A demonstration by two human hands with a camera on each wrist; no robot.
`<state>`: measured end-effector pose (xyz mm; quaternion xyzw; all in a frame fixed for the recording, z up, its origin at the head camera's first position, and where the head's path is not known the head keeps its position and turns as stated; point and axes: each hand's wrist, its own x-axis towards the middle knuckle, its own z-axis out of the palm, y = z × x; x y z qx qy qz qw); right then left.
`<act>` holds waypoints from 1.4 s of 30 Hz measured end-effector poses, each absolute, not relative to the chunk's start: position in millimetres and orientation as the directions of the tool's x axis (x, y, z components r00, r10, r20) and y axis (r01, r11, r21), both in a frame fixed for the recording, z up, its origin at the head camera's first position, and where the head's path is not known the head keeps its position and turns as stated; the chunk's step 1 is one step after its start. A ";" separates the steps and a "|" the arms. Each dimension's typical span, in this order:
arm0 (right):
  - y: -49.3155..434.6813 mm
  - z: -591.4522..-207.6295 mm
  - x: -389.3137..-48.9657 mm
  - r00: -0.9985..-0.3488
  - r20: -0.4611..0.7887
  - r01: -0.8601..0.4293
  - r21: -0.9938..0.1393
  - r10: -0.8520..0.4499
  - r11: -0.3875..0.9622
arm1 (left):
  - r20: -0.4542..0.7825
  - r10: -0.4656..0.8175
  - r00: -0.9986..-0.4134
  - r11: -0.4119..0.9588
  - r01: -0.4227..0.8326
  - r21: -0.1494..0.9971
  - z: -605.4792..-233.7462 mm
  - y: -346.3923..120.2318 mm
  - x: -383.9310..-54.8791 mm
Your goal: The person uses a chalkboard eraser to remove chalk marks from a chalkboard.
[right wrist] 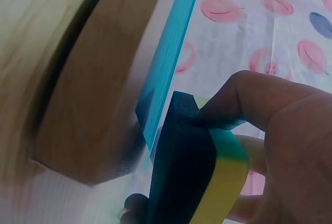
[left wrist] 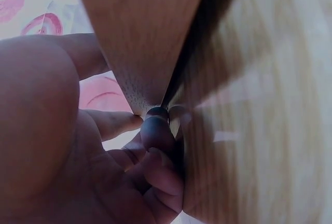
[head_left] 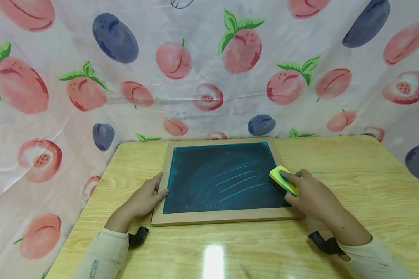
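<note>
The chalkboard [head_left: 192, 170] was enclosed by a wooden frame [head_left: 227, 217] on the tabletop [head_left: 174, 248] and marked with chalk lines [head_left: 237, 185]. Its frame was held at the left by the left hand [head_left: 143, 199]; its right edge was partly covered by an eraser [head_left: 284, 183], pinched in the grip of the right hand [head_left: 314, 195].

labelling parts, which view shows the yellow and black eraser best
Right wrist: the yellow and black block eraser is largest there, dark pad visible, cropped below. Head shows it smaller, partly covered by the right hand; left wrist doesn't show it.
</note>
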<state>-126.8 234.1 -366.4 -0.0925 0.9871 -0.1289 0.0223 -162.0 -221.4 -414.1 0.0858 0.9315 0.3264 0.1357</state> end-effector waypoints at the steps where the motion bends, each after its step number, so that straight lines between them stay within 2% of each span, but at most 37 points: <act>1: 233.6 -366.9 -126.2 -0.982 -0.023 -0.175 -0.256 -0.186 0.951 | -0.200 0.250 -0.947 0.773 0.071 0.631 -414.7 -221.6 -161.7; 12: 229.3 -373.2 -122.7 -0.980 0.014 -0.198 -0.204 -0.200 0.959 | -0.212 0.244 -0.946 0.781 0.062 0.622 -413.0 -220.8 -159.5; 23: 221.1 -380.8 -117.5 -0.955 0.128 -0.282 -0.127 -0.266 0.951 | -0.200 0.247 -0.948 0.785 0.075 0.614 -414.6 -221.0 -160.1; 28: 214.7 -377.6 -114.1 -0.947 0.117 -0.311 -0.109 -0.298 0.944 | -0.195 0.248 -0.949 0.787 0.080 0.612 -413.8 -220.9 -160.5; 34: 202.0 -377.9 -108.2 -0.944 0.093 -0.326 -0.141 -0.315 0.935 | -0.188 0.260 -0.947 0.778 0.090 0.621 -411.3 -221.3 -159.8; 42: 182.4 -381.2 -95.7 -0.897 0.127 -0.436 -0.091 -0.424 0.895 | -0.195 0.257 -0.947 0.779 0.084 0.622 -410.5 -220.7 -158.9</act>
